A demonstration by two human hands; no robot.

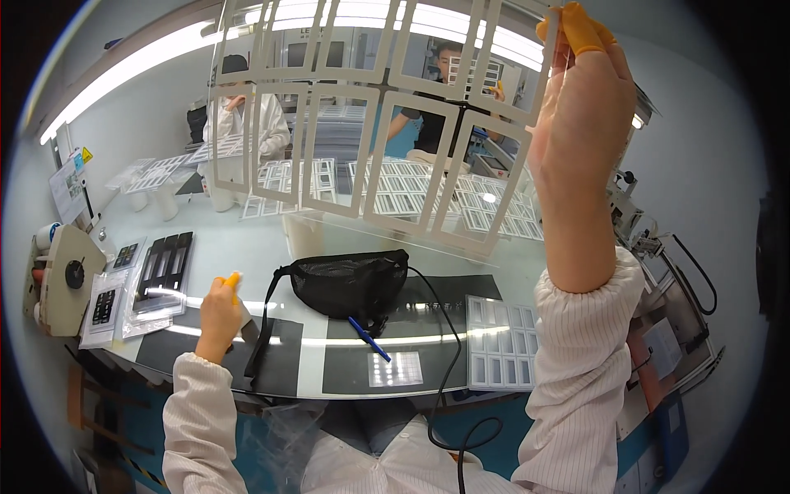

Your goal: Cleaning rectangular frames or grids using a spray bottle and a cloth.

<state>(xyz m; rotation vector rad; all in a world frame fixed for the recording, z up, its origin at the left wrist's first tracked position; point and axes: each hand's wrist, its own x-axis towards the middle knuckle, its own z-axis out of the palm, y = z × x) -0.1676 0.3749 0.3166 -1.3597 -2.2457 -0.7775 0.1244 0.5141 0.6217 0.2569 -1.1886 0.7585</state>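
Observation:
My right hand, with yellow finger covers, is raised at the upper right. It grips the edge of a large clear sheet printed with white rectangular frames, held upright and tilted. My left hand, also with yellow finger covers, is closed just above the table's left part. Whether it holds something I cannot make out; a small greyish piece shows beside it. Between my hands a black mesh pouch with a strap and cable lies on the table. A blue pen and a small clear sheet lie before it.
Black framed parts and clear bags lie left, beside a beige machine. A sheet of white frames lies right. More framed sheets cover the far side, where two people show through my sheet. Equipment stands right.

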